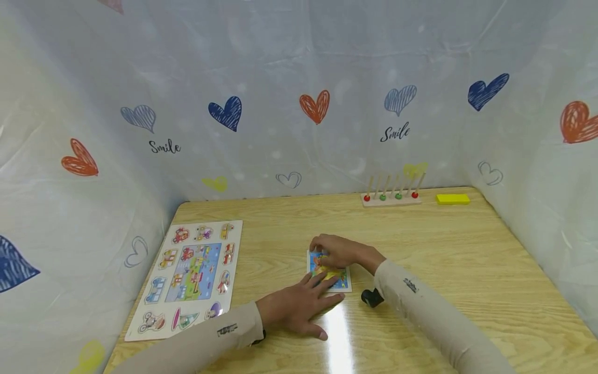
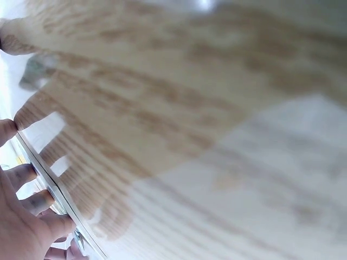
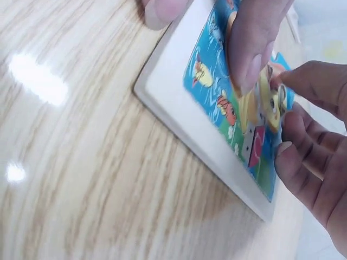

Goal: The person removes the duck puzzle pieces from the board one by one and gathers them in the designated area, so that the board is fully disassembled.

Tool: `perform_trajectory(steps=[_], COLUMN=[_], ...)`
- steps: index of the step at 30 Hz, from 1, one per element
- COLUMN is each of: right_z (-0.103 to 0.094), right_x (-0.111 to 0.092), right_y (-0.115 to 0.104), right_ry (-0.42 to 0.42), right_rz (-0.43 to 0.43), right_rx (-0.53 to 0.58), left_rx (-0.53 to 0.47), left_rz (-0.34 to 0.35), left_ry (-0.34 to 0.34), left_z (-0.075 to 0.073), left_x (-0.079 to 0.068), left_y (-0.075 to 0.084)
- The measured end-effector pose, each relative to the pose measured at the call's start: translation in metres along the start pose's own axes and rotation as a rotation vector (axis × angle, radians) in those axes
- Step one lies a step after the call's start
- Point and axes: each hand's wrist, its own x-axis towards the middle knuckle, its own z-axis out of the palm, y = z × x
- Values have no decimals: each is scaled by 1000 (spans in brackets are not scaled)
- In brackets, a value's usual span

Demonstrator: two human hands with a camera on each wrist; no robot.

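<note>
A small picture puzzle (image 1: pixel 344 286) in a white frame lies on the table, with a blue sea scene and fish printed on it. My left hand (image 1: pixel 303 306) is spread flat, its fingertips resting on the puzzle's near left part. At the puzzle's far side, my right hand (image 1: pixel 337 251) has bent fingers. In the right wrist view its fingers (image 3: pixel 312 81) pinch a puzzle piece (image 3: pixel 275 97), which looks slightly tilted in the picture. Part of the picture is hidden under both hands. The left wrist view shows the board's edge (image 2: pixel 57 187) beside the left fingers.
On the left lies a large vehicle puzzle board (image 1: pixel 237 236). At the back right stand a wooden peg rack with red and green beads (image 1: pixel 391 201) and a yellow block (image 1: pixel 453 199). Curtains with printed hearts surround the wooden table (image 1: pixel 444 244).
</note>
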Motion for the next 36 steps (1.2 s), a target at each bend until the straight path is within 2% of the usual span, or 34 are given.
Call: perform_trajectory(steps=[13,18,27,36], right_z=[-1,-1,-3,-9], right_x=[4,4,-1,-11], right_y=[7,9,7,10], right_ry=[-14,7,17,64], right_rz=[-32,-44,-91,-59], right_rx=[171,159,201,239], left_rx=[-29,-16,-1,-4], left_rz=[-3,-9,-12,-10], left_ry=[-2,-7,-3,3], left_z=[0,-1,0,-1], left_x=[-1,0,-1,-1], left_y=[0,0,1,2])
